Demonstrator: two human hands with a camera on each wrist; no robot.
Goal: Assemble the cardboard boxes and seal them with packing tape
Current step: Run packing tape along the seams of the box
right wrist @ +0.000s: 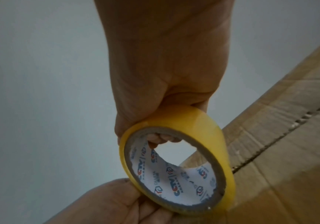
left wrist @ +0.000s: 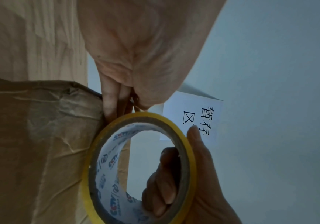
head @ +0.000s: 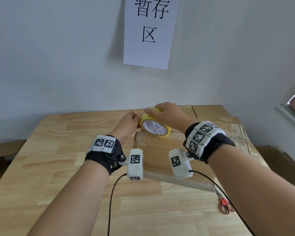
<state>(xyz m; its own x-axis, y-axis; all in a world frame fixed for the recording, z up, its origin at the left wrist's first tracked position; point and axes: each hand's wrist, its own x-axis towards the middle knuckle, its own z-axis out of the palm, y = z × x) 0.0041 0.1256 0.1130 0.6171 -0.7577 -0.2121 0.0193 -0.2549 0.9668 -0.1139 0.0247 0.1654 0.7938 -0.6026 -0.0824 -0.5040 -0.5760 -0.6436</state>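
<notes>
A yellow roll of packing tape [head: 155, 125] stands on edge on top of a brown cardboard box [head: 158, 150] on the wooden table. My right hand [head: 167, 114] grips the roll from above, fingers curled over its rim and into the core [right wrist: 164, 138]. My left hand [head: 131, 123] is at the roll's left side and pinches the loose tape end [left wrist: 134, 104] between thumb and fingers, beside the box's left top corner. The roll [left wrist: 140, 169] fills the left wrist view next to the crumpled, taped box side [left wrist: 40, 136]. The flap seam [right wrist: 270, 144] runs past the roll [right wrist: 176, 163].
Red-handled scissors [head: 224, 202] lie on the table [head: 41, 159] at the right front. Flattened cardboard [head: 232, 130] lies under and behind the box. A white paper sign [head: 151, 31] hangs on the wall. More cardboard lies at the floor on the left [head: 5, 149]. Black cables cross the table's front.
</notes>
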